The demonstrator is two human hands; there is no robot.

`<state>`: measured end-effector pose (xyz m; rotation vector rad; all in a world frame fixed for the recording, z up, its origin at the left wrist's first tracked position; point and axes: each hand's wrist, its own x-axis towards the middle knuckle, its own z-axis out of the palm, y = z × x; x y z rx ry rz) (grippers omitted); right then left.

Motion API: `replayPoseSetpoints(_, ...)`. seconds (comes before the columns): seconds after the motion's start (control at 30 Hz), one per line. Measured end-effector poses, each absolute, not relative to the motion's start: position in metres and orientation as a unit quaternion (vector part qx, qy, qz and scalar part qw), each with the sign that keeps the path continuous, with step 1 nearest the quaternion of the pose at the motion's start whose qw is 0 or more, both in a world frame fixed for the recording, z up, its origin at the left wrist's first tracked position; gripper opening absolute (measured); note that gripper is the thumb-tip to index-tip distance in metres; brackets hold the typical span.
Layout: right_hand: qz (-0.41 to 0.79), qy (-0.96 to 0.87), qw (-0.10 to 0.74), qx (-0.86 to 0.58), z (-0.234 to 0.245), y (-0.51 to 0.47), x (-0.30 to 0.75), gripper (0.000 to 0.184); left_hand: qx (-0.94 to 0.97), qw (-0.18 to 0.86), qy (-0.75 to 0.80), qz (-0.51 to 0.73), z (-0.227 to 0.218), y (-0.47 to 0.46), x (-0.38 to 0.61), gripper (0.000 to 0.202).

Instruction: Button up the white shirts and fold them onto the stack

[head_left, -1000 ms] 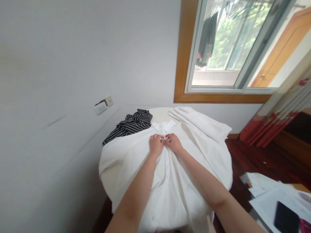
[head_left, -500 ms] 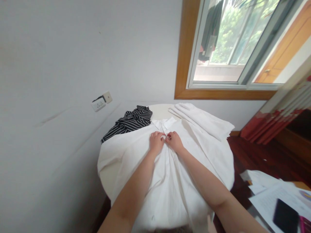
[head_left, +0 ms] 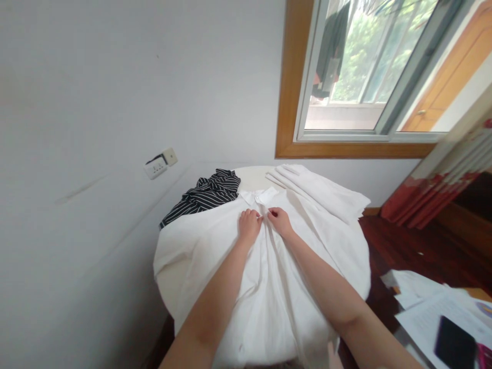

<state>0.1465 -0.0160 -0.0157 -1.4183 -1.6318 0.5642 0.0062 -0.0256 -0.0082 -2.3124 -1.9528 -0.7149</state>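
A white shirt [head_left: 215, 230] is spread over a round, cream-coloured table [head_left: 255, 177], its collar [head_left: 258, 196] pointing away from me. Just below the collar, my left hand [head_left: 249, 225] pinches one edge of the front placket. My right hand [head_left: 280, 220] pinches the cloth on the other side of the same spot, a small gap from the left fingers. Any button between the fingertips is too small to make out. From there down, the shirt front falls in long folds between my forearms.
A black-and-white striped cloth [head_left: 209, 192] lies bunched at the table's back left. Folded white cloth [head_left: 315, 187] lies at the back right. Papers [head_left: 426, 312] and a dark phone [head_left: 455, 342] are at the lower right. A wall socket [head_left: 156, 167] is at left.
My hands have drawn slightly apart at the placket, the right one a little to the right. The collar now lies flatter, with a button showing at it.
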Motion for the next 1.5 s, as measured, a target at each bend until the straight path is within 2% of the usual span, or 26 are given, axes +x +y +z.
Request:
replayPoseSetpoints(0.23, 0.204, -0.673, 0.427, -0.569, -0.024, -0.018, 0.142, 0.023, -0.746, 0.036, -0.626, -0.225, -0.008, -0.026, 0.006, 0.019)
replayPoseSetpoints(0.5, 0.185, -0.665, 0.477, -0.544, -0.015, -0.025, 0.132, 0.023, -0.74, 0.018, -0.629, -0.239, -0.01, -0.023, 0.005, 0.018)
replayPoseSetpoints(0.7, 0.199, -0.675, 0.426, -0.568, -0.023, -0.021, 0.131, 0.023, -0.736, 0.006, -0.628, -0.254, -0.015, -0.016, 0.0, 0.022)
replayPoseSetpoints(1.3, 0.178, -0.706, 0.402, -0.555, -0.026, -0.019, 0.129, 0.026, -0.752, -0.027, -0.619, -0.224, -0.017, -0.009, -0.006, 0.026)
replayPoseSetpoints(1.5, 0.204, -0.711, 0.403, -0.539, -0.018, -0.019, 0.133, 0.026, -0.744, -0.045, -0.627, -0.226, -0.015, -0.008, -0.006, 0.028)
